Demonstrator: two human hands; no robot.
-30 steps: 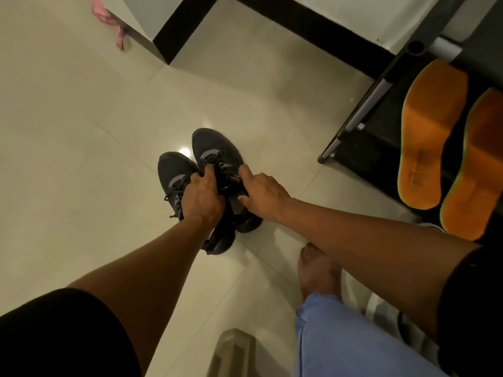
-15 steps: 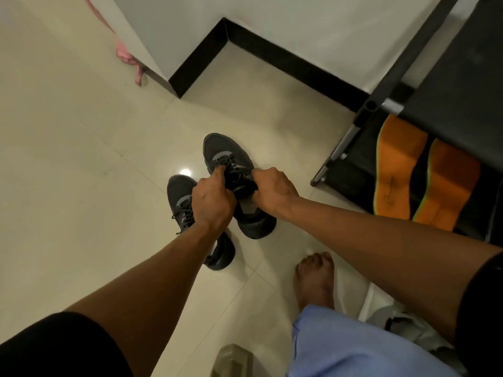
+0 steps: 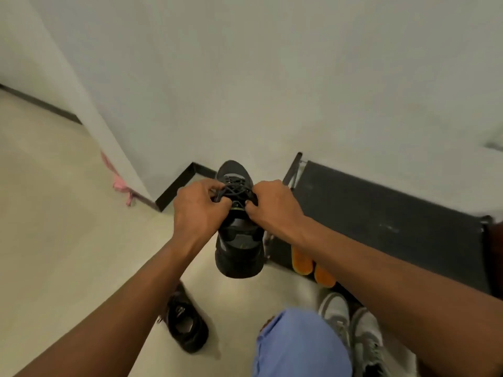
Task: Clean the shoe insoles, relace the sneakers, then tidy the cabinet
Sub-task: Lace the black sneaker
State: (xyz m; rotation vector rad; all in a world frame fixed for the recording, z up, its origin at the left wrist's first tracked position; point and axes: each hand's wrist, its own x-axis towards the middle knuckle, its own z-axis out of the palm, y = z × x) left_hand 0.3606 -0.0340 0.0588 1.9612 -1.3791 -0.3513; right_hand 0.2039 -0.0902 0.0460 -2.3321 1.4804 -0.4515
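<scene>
- Your left hand [image 3: 200,210] and your right hand [image 3: 273,206] held one dark sneaker [image 3: 239,227] up off the floor [image 3: 62,240], toe pointing away from you towards the wall [image 3: 272,77]; heel end nearest you.
- The grip of your left hand was closed, fingers curled and pinching the black laces [image 3: 235,190] at the left side of the sneaker; the grip of your right hand was closed likewise, pinching the laces at the right side.
- The second dark sneaker [image 3: 186,326] lay on the floor below your left forearm, well apart from the held one; its opening faced up.
- Two orange insoles [image 3: 313,265] lay on a lower tier of the black shoe rack [image 3: 386,221], just right of the held sneaker; your right forearm hid most of them.
- A pair of grey-white sneakers [image 3: 351,330] stood at the rack's near edge, beside your blue-clad knee [image 3: 299,346].
- A pink object [image 3: 119,183] lay on the floor against the wall corner at left; too blurred to name.
</scene>
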